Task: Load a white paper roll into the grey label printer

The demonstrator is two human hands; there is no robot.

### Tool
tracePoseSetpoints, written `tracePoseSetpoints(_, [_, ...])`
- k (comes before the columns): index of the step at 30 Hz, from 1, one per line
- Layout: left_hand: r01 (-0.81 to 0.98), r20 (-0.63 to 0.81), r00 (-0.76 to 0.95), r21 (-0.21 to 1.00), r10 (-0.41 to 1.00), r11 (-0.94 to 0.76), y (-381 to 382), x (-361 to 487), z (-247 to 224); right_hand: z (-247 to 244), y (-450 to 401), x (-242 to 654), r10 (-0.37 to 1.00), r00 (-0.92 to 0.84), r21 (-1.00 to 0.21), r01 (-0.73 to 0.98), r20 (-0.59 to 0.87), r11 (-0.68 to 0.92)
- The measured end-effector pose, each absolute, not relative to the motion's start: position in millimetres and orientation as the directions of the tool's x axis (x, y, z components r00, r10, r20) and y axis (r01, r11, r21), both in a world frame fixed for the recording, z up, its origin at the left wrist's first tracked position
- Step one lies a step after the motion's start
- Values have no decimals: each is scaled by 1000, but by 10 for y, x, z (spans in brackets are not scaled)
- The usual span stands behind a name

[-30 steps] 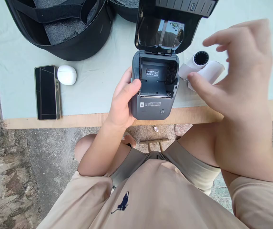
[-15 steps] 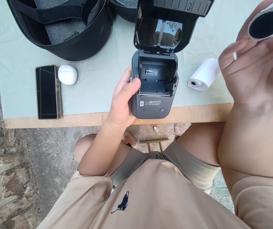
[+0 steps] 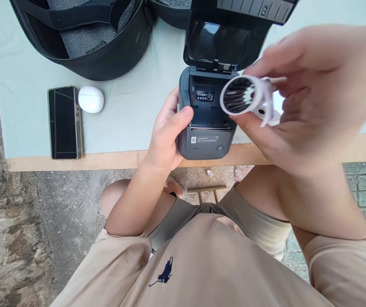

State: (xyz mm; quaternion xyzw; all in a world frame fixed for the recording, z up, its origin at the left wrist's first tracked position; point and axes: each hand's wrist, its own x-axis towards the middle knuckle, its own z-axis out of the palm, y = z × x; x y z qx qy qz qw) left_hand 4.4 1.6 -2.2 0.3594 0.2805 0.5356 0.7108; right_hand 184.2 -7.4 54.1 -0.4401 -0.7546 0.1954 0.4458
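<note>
My left hand (image 3: 170, 136) is wrapped round the left side of a dark grey label printer (image 3: 206, 147), thumb on its rim. The printer's black lid (image 3: 227, 40) stands raised at the back, and its inner compartment shows a small printed sticker. My right hand (image 3: 313, 98), blurred by motion, pinches a white label roll (image 3: 259, 91) with a wide hollow core. One end of this roll overlaps the printer's right edge in view; whether they touch I cannot tell. Behind it, a second white paper roll (image 3: 276, 114) with a narrow core is mostly hidden.
At the back left sits an open black zip case (image 3: 106, 64) with grey foam inside. A phone (image 3: 63, 123) lies beside a white earbud case (image 3: 91, 99). The table's wooden front edge (image 3: 115, 160) runs just in front of the printer, above my legs.
My right hand has swung left and turned over, bringing the label roll from the far right to the printer's right side. The printer has shifted slightly right in view; my left hand still grips it.
</note>
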Motion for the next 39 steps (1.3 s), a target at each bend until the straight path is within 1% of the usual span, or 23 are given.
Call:
tracePoseSetpoints(2, [-553,-2,256,820,967,148,13,50,-26,579,-84,1755,825,-290,-536,647,485,542])
tracePoseSetpoints(3, [-550,3,254,823,967,142,10,52,-24,592,-84,1722,815,-313,-483,680,489,551])
tracePoseSetpoints(5, [-539,10,254,832,967,133,2,52,-18,603,-81,1673,790,-347,-435,688,505,581])
tracePoseSetpoints(8, [-508,10,258,852,966,127,-13,42,-9,587,-75,1639,758,-380,-419,660,529,624])
tracePoseSetpoints(13, [-480,3,236,870,972,114,-27,42,-5,555,-78,1637,754,-365,-413,665,547,622])
tracePoseSetpoints(19, [-488,-8,252,862,968,134,-27,55,20,562,-45,1609,834,-322,-409,755,449,512])
tracePoseSetpoints(22, [-481,-25,253,864,967,149,-30,49,32,555,-24,1621,851,-325,-407,770,412,491])
tracePoseSetpoints(26, [-469,-45,271,866,961,173,-40,40,56,531,-14,1690,823,-375,-403,736,427,544])
tracePoseSetpoints(30, [-479,-71,276,855,959,201,-50,48,93,545,-46,1717,783,-368,-351,741,502,573])
tracePoseSetpoints(32, [-504,-77,269,838,960,208,-50,53,99,554,-68,1708,764,-372,-345,728,527,593])
tracePoseSetpoints(34, [-544,-76,264,812,962,213,-46,50,88,549,-78,1697,734,-433,-361,668,523,651])
tracePoseSetpoints(36, [-558,-51,270,806,961,199,-39,38,63,528,-70,1696,672,-522,-361,578,526,731])
tracePoseSetpoints(39, [-485,-43,265,858,963,171,-24,12,11,491,-35,1717,610,-546,-349,511,574,786])
